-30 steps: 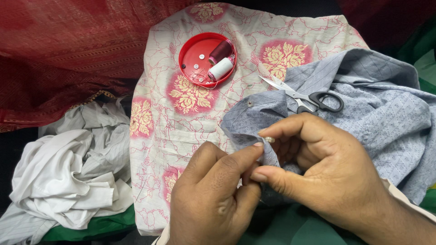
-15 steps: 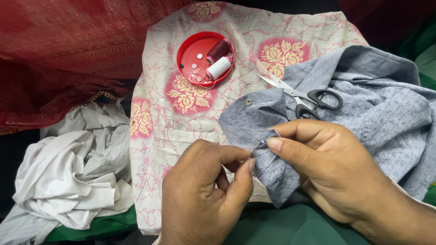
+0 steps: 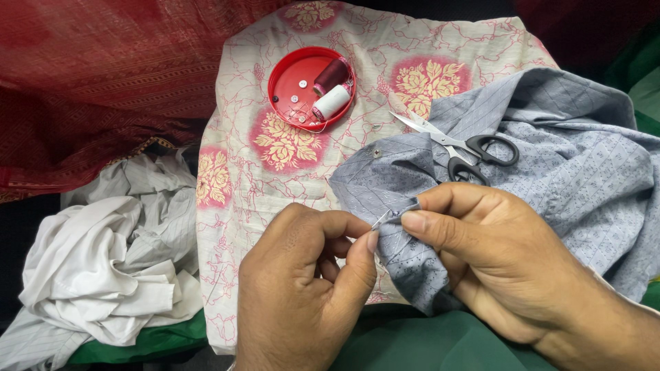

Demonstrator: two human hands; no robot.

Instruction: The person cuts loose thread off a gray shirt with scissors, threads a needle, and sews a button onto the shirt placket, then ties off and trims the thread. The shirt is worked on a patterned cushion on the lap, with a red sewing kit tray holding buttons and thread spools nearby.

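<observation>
Centrally, a floral cloth (image 3: 302,178) is spread, its right edge overlapped by a grey shirt (image 3: 584,178) whose fold is pinched by the right hand (image 3: 495,261), a needle (image 3: 380,219) is gripped by the left hand (image 3: 302,288), while scissors (image 3: 460,148) and a red lid (image 3: 302,75) lie beyond.

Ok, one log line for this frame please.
left hand: pinches needle | right hand: holds grey shirt | nearby: scissors, red lid with thread spools
</observation>
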